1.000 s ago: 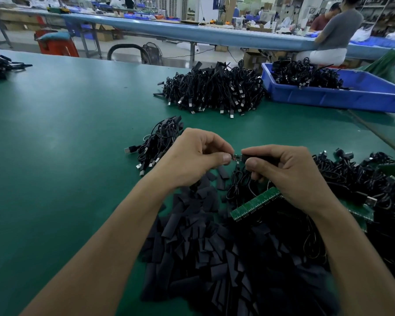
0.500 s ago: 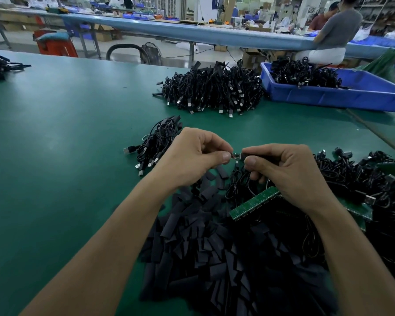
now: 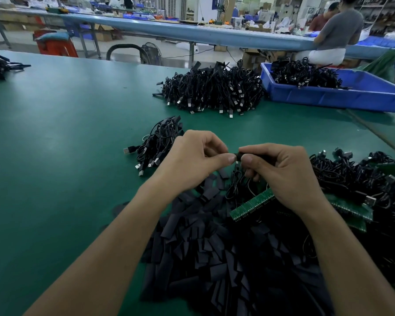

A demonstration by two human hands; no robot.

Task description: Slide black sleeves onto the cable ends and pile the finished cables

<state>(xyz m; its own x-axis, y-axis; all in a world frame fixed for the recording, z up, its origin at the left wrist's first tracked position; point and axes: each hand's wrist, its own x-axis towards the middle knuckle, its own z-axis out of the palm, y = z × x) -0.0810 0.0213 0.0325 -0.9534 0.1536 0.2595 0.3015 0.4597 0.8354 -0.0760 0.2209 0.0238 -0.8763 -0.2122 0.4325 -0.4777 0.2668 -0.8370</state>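
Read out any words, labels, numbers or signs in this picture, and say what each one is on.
No text can be read here.
Green circuit board: markings too small to read.
Blue panel at the far back: blurred, unreadable.
Cardboard boxes in the background: no legible print.
Black sleeve in the right hand, cable end pinched by the left hand: no print visible.

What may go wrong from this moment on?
1. The sleeve in the right hand and the cable end in the left hand are held by fingertips only; the sleeve may drop into the loose sleeve pile.
2. The cable hangs close by the green board and may snag on it.
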